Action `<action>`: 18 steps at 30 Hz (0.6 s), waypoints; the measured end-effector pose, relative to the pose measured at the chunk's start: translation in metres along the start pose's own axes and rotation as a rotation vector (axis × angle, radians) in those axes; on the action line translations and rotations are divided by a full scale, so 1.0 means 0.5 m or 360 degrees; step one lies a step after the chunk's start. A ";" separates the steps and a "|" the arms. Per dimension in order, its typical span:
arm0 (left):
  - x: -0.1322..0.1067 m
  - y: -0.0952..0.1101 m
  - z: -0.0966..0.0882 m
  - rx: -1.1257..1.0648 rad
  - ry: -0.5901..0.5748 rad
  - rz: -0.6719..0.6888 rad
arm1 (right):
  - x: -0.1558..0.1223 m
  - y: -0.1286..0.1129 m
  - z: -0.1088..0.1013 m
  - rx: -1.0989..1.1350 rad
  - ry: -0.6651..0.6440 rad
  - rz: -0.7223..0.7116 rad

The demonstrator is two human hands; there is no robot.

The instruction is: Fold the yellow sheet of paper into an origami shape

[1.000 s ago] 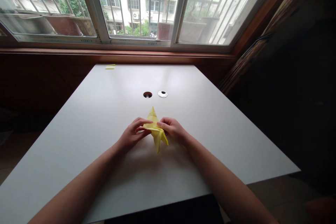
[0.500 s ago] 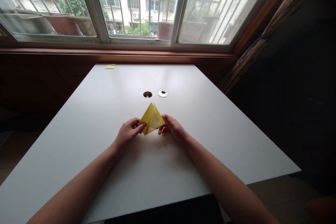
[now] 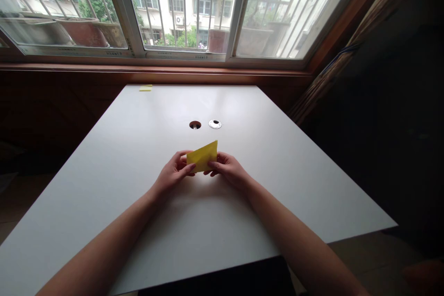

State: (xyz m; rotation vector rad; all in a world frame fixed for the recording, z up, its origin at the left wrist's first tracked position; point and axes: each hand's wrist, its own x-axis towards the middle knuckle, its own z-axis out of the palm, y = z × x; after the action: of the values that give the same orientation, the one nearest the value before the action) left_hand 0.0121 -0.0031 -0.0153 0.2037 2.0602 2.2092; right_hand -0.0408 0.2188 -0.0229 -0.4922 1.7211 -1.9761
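A folded piece of yellow paper is held up over the white table, its top edge slanting up to a point at the right. My left hand pinches its left side, thumb on the near face and fingers behind. At the lower right, my right hand grips it the same way, with the thumb pressed on the front. The back of the paper and the fingertips behind it are hidden.
The white table has a round cable hole with a round metal cover beside it. Small yellow paper lies at the far left edge. A barred window stands beyond, and a curtain hangs on the right.
The yellow paper has gone from a pyramid-like triangle to a flatter four-sided shape with a slanted top. My right thumb has come round onto its front face.
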 end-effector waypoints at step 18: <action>0.000 -0.009 -0.008 0.0272 0.0179 0.0385 | 0.001 0.012 -0.006 -0.0618 0.0177 -0.0743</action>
State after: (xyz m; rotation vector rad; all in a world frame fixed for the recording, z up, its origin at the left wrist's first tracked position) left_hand 0.0113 -0.0068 -0.0203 0.3706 2.4035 2.2191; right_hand -0.0422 0.2205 -0.0291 -1.0136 2.2352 -1.9921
